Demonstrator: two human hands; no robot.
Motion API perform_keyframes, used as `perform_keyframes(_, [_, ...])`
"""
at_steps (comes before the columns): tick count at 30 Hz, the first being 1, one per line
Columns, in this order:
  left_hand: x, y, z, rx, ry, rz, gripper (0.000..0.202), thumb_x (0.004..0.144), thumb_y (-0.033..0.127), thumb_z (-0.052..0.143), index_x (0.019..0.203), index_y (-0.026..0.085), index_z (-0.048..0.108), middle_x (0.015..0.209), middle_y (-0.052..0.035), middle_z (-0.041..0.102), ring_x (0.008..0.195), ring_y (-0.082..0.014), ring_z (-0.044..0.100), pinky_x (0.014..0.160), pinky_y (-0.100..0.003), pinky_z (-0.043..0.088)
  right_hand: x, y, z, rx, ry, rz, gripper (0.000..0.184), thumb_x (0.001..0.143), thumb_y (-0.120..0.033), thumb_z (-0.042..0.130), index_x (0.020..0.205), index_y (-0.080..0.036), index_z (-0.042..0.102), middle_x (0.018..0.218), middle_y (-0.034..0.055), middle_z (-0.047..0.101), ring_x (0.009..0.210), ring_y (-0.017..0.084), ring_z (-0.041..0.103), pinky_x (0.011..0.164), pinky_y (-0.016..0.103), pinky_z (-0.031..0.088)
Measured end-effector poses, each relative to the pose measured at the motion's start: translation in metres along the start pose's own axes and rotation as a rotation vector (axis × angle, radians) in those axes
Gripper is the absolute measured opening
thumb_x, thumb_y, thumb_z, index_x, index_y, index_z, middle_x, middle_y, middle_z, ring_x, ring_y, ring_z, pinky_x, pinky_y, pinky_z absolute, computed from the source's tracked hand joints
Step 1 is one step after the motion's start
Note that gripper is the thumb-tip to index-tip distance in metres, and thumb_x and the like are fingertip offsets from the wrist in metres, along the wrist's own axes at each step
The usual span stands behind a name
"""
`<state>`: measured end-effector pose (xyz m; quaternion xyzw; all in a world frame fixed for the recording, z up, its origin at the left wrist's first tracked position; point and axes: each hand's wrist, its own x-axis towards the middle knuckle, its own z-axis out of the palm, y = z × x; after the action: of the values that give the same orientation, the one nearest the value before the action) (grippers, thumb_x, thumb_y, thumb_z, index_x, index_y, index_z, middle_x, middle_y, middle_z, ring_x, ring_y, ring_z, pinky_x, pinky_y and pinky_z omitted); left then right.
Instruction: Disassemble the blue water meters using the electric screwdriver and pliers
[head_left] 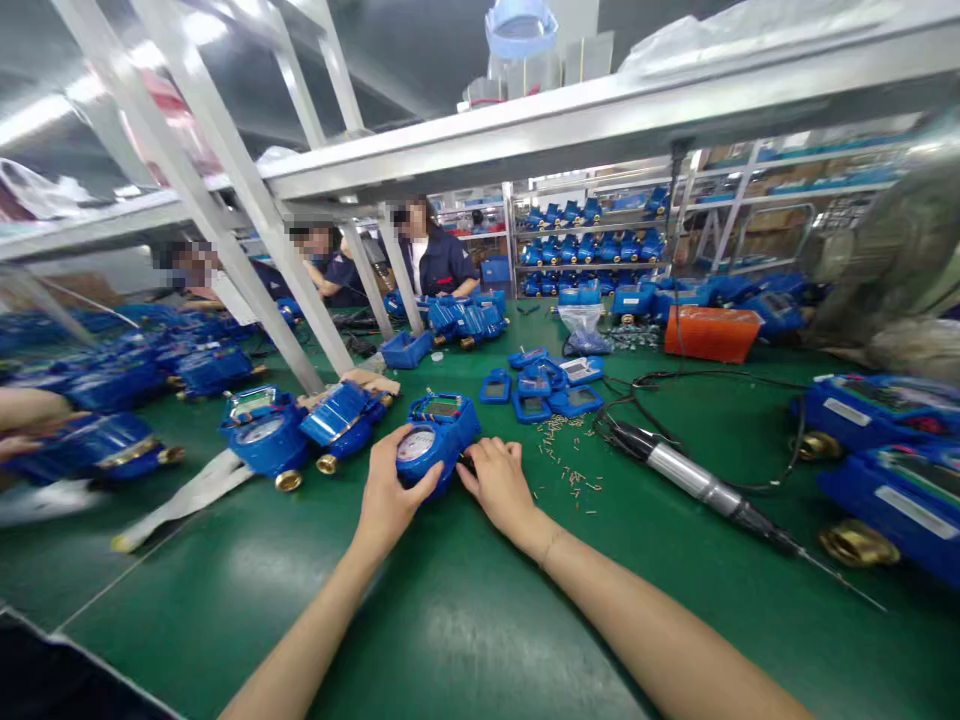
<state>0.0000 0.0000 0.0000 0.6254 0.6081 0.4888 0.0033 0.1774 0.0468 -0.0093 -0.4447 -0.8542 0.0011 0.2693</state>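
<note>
A blue water meter [459, 424] with a round white dial and a small display stands on the green bench in front of me. My left hand [386, 492] grips its left side, thumb and fingers around the dial housing. At the meter's lower right side is my right hand [501, 485], its fingers curled in against the body; the fingertips and the fitting there are partly hidden. Two more blue meters, one with its display showing [262, 430] and one tilted [341, 420], rest to the left. Blue display covers [532, 408] lie just beyond my right hand.
Loose small screws [574, 475] are scattered right of my hands. An electric screwdriver [697, 480] with a cable lies further right, near more meters [892, 500]. An orange bin [712, 333] stands behind. Metal posts [255, 220] rise at left. Co-workers [435, 250] sit opposite.
</note>
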Motion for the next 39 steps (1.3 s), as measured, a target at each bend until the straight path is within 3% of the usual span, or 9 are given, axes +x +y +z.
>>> perform_keyframes(6, [-0.002,0.006,-0.001,-0.013,0.031,0.011,0.06,0.078,0.042,0.073,0.13,0.021,0.052,0.126,-0.0104,0.056,0.121,-0.0284,0.053,0.109,-0.048,0.041,0.002,0.005,-0.003,0.038,0.017,-0.06,0.016,0.1,-0.027,0.054,0.095,-0.019,0.067,0.095,0.0022,0.068,0.096,0.021,0.061,0.089,0.042,0.042])
perform_keyframes(12, [-0.002,0.01,0.001,-0.003,0.112,-0.01,0.053,0.078,0.042,0.074,0.123,0.023,0.057,0.118,-0.0093,0.057,0.111,-0.0261,0.059,0.099,-0.044,0.051,0.001,0.017,-0.007,0.072,0.061,-0.098,0.012,0.091,-0.014,0.062,0.081,-0.02,0.066,0.084,0.0025,0.069,0.088,0.02,0.059,0.083,0.038,0.03])
perform_keyframes(16, [-0.003,0.012,0.0,-0.02,0.132,-0.039,0.051,0.079,0.041,0.073,0.124,0.022,0.057,0.117,-0.0095,0.057,0.111,-0.0264,0.059,0.099,-0.045,0.051,-0.009,0.029,-0.019,0.037,0.067,-0.1,0.015,0.092,-0.014,0.058,0.08,-0.019,0.065,0.083,0.0036,0.068,0.087,0.021,0.059,0.085,0.039,0.031])
perform_keyframes(21, [-0.005,0.018,-0.002,-0.026,0.075,-0.036,0.055,0.076,0.039,0.075,0.125,0.024,0.057,0.122,-0.0097,0.055,0.114,-0.0273,0.058,0.1,-0.045,0.05,-0.028,0.051,-0.033,-0.007,0.041,-0.094,0.018,0.094,-0.015,0.052,0.082,-0.019,0.065,0.088,0.0052,0.066,0.091,0.023,0.061,0.09,0.044,0.034])
perform_keyframes(25, [-0.004,0.015,-0.002,-0.029,0.041,-0.049,0.059,0.074,0.039,0.076,0.128,0.024,0.055,0.123,-0.0098,0.054,0.115,-0.0272,0.059,0.1,-0.044,0.05,-0.041,0.066,-0.033,-0.028,0.006,-0.08,0.012,0.091,-0.016,0.055,0.093,-0.02,0.066,0.097,0.0088,0.066,0.095,0.027,0.064,0.088,0.049,0.041])
perform_keyframes(32, [-0.003,0.01,-0.002,-0.058,0.054,-0.071,0.06,0.076,0.041,0.076,0.129,0.024,0.052,0.122,-0.0086,0.056,0.116,-0.0259,0.059,0.102,-0.044,0.049,-0.043,0.063,-0.029,-0.04,-0.027,-0.098,0.034,0.092,-0.017,0.052,0.126,-0.017,0.061,0.124,0.0192,0.063,0.12,0.035,0.059,0.097,0.06,0.043])
perform_keyframes(35, [-0.004,0.017,-0.001,-0.048,0.093,-0.063,0.056,0.076,0.039,0.076,0.125,0.024,0.055,0.12,-0.0082,0.056,0.114,-0.0258,0.059,0.101,-0.044,0.049,-0.042,0.056,-0.03,-0.009,-0.094,-0.19,0.04,0.094,-0.016,0.049,0.132,-0.024,0.059,0.14,0.0146,0.058,0.136,0.033,0.049,0.107,0.063,0.038])
perform_keyframes(39, [-0.007,0.025,0.0,-0.015,0.132,-0.037,0.052,0.074,0.038,0.077,0.121,0.024,0.059,0.117,-0.0077,0.054,0.112,-0.0253,0.059,0.099,-0.042,0.051,-0.043,0.052,-0.028,0.035,-0.195,-0.282,0.048,0.092,-0.009,0.047,0.134,-0.028,0.06,0.15,0.0077,0.052,0.143,0.029,0.043,0.114,0.063,0.034])
